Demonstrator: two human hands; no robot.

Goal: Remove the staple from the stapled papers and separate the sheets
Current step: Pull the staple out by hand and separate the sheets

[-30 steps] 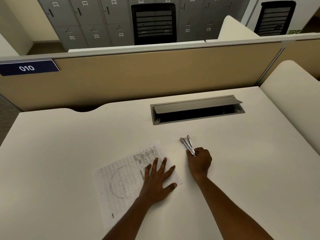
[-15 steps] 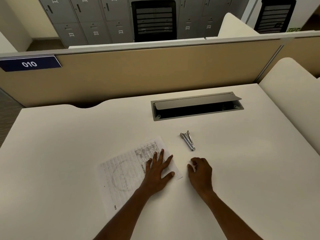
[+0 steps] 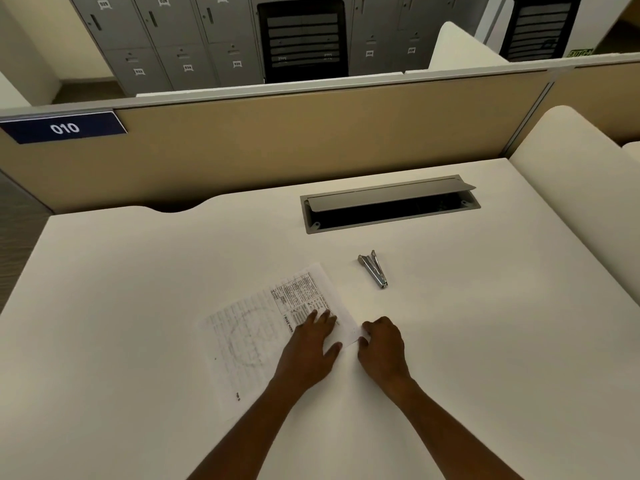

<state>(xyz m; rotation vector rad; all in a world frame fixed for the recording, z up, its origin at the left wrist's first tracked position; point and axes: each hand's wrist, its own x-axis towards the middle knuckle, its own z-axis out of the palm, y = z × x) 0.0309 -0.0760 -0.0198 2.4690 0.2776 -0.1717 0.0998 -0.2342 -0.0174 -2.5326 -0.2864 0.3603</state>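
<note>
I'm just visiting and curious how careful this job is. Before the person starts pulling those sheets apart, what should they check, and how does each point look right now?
1. Papers lie flat on the desk: ok.
2. Left hand presses the sheets down: ok.
3. Right hand is at the sheets' near right corner: ok; whether it has pinched a sheet, cannot tell.
4. Staple is out of the papers: cannot tell, too small to see.
5. Staple remover lies apart from the papers and both hands: ok.
6. Free desk space to the right for a separated sheet: ok.
</note>
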